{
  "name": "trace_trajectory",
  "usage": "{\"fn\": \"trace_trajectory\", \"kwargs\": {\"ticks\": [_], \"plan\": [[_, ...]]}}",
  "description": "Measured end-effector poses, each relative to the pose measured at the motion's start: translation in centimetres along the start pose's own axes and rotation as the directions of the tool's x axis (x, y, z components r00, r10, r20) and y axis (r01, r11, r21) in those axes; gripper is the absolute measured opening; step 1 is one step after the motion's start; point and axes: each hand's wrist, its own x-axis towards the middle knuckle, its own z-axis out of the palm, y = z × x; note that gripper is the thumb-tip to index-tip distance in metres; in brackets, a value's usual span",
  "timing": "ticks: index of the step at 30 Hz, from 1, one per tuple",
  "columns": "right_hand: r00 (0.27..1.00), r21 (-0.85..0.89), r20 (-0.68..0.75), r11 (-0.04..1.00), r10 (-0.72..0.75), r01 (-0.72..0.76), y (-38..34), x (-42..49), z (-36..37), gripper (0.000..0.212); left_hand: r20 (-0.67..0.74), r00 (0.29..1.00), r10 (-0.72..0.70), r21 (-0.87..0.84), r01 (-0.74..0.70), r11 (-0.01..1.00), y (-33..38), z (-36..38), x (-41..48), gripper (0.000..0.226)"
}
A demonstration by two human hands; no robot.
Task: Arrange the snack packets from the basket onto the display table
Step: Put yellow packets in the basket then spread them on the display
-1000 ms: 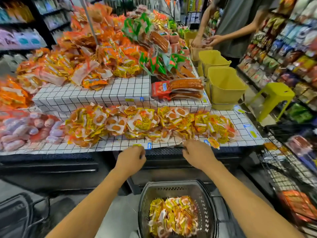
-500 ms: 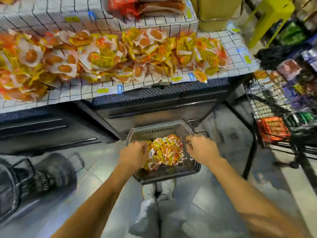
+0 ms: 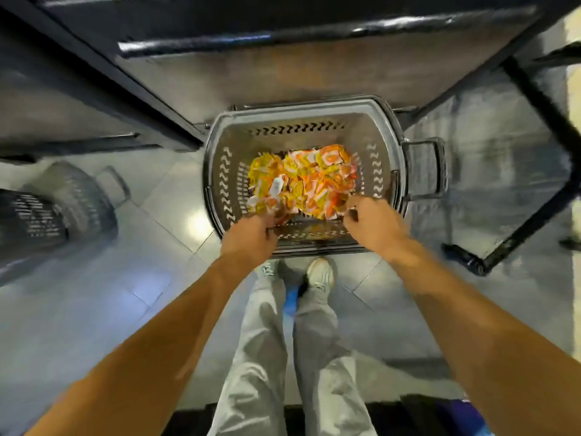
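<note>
Tiled floor, grey basket: packets heaped inside, likely light, crinkly, slippery, best scooped in bunches from below; left hand clutches the heap's near edge, right hand curled alongside, hold unclear.

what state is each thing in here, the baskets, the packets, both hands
basket: upright on the floor, part filled
snack packets: piled loose inside the basket
left hand: fingers curled into the near edge of the pile, gripping packets
right hand: fingers curled at the pile's near right edge; cannot tell if it holds any
second basket: dark, on the floor at left, blurred; contents cannot be told
</note>
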Motion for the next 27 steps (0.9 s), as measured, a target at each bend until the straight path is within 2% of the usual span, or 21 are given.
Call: {"fn": "trace_trajectory", "kwargs": {"ticks": [6,9,11,14,17,18,21,23,25,27], "plan": [[0.991,-0.002,0.132,1.0,0.01,-0.009,2.5,7.6,8.3,0.034,0.053,0.998,-0.031,0.017,0.03,0.999,-2.0,7.0,8.0,0.027],[0.99,0.023,0.137,0.999,-0.045,0.043,3.0,12.4,12.1,0.032,0.065,0.996,-0.064,0.023,0.062,0.998,-3.4,10.0,12.9,0.038],[0.99,0.039,0.128,0.998,-0.05,0.046,3.0,15.6,14.4,0.039,0.066,0.997,-0.047,0.024,0.046,0.999,-4.5,11.7,16.2,0.048],[0.998,0.043,0.061,0.999,-0.013,0.011,3.0,20.4,17.4,0.049,0.049,0.996,-0.069,0.017,0.069,0.997,-6.0,13.8,20.9,0.054],[0.998,-0.028,-0.045,0.999,-0.041,0.039,3.3,25.1,19.5,0.062,0.008,0.997,-0.07,-0.045,0.071,0.996,-7.8,15.7,25.6,0.051],[0.994,-0.075,-0.094,0.996,-0.055,0.048,3.6,26.6,20.1,0.068,-0.004,0.998,-0.06,-0.081,0.059,0.995,-8.2,16.1,27.0,0.055],[0.982,-0.159,-0.184,0.987,-0.046,0.017,5.0,30.4,21.5,0.086,-0.04,0.998,0.041,-0.272,-0.05,0.961,-9.5,17.5,30.6,0.087],[0.975,-0.105,-0.215,0.991,0.061,-0.086,6.1,32.3,22.4,0.099,-0.034,0.994,0.108,-0.462,-0.111,0.88,-9.9,18.4,32.4,0.099],[0.962,0.007,-0.235,0.99,0.139,-0.141,7.3,33.5,23.1,0.106,-0.06,0.992,0.111,-0.551,-0.126,0.825,-10.3,19.7,34.0,0.111],[0.954,0.089,-0.278,0.992,0.11,-0.089,8.3,34.0,23.6,0.101,-0.078,0.997,0.017,-0.412,-0.047,0.91,-10.4,20.0,34.7,0.117]]}}
